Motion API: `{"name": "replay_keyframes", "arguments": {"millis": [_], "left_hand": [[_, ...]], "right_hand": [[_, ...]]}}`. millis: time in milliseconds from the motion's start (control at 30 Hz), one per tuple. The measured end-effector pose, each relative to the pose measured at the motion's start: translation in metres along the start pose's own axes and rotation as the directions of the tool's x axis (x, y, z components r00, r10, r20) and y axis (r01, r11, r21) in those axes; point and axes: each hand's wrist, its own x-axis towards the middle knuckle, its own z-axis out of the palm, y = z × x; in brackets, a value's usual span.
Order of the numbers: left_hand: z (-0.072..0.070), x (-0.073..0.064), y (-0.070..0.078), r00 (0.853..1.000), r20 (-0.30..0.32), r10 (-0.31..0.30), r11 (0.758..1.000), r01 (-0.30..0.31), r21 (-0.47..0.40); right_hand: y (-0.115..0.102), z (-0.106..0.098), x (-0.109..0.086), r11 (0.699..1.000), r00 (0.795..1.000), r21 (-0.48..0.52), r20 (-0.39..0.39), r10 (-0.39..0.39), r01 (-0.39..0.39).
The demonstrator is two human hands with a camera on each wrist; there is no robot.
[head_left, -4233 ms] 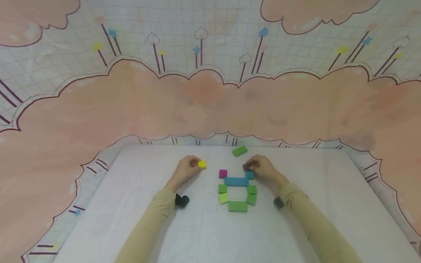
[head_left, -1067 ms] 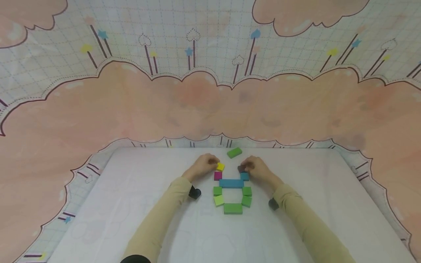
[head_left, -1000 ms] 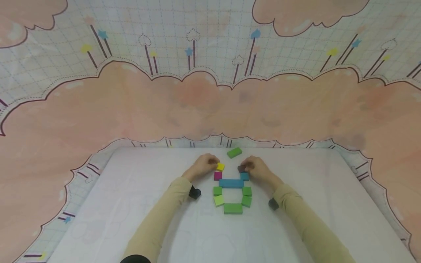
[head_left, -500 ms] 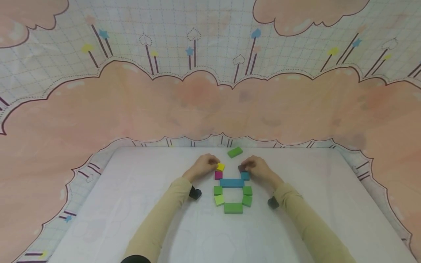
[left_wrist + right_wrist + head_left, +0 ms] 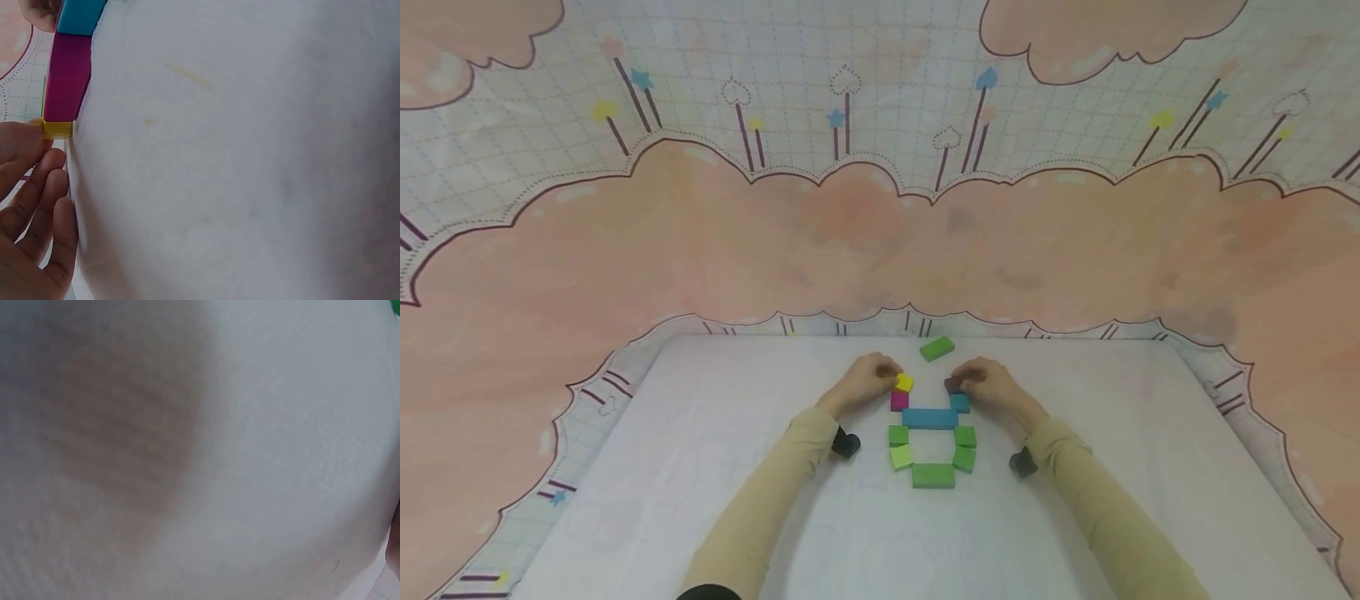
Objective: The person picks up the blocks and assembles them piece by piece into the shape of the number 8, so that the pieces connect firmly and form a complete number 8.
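Observation:
In the head view my left hand [image 5: 867, 379] pinches a yellow block [image 5: 905, 382] right at the far side of a magenta block [image 5: 899, 402]. The left wrist view has the yellow block [image 5: 57, 130] between thumb and finger, against the end of the magenta block [image 5: 67, 78]. Opposite, my right hand [image 5: 992, 385] grips a dark brown block [image 5: 953, 384], partly covered by its fingers, just beyond a small teal block [image 5: 960, 403]. A long blue block [image 5: 930, 418] spans between the magenta and teal ones. Only a sliver of the right hand [image 5: 394, 547] enters the right wrist view.
Nearer the person, green blocks form a rounded outline, with a wide green block [image 5: 933, 476] at its front. A loose green block [image 5: 937, 348] lies near the back edge of the white table [image 5: 700, 417]. A printed cloth [image 5: 850, 242] hangs behind.
Since the earliest frame, my left hand has carried the yellow block rightward to the magenta block. My right hand stays at the brown block; over the last second both hands barely move.

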Motion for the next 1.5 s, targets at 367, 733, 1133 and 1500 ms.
{"name": "replay_keyframes", "arguments": {"millis": [367, 733, 1133, 1500], "left_hand": [[-0.003, 0.000, -0.007, 0.999, -0.011, -0.039, 0.999, 0.039, -0.023], [-0.003, 0.000, -0.012, 0.999, -0.011, -0.050, 0.997, 0.049, -0.060], [-0.001, -0.002, -0.013, 0.998, -0.029, -0.049, 0.996, 0.047, -0.073], [0.004, 0.003, -0.009, 0.999, -0.032, -0.010, 0.993, 0.006, -0.122]], "right_hand": [[-0.006, 0.002, 0.003, 0.998, 1.000, 0.058, 0.019, 0.009, -0.010], [-0.007, 0.001, 0.007, 0.999, 0.999, 0.042, 0.026, -0.026, 0.025], [-0.014, -0.012, 0.008, 0.988, 0.989, -0.063, -0.008, -0.144, 0.144], [-0.020, -0.022, 0.022, 0.946, 0.947, -0.166, -0.113, -0.300, 0.280]]}}
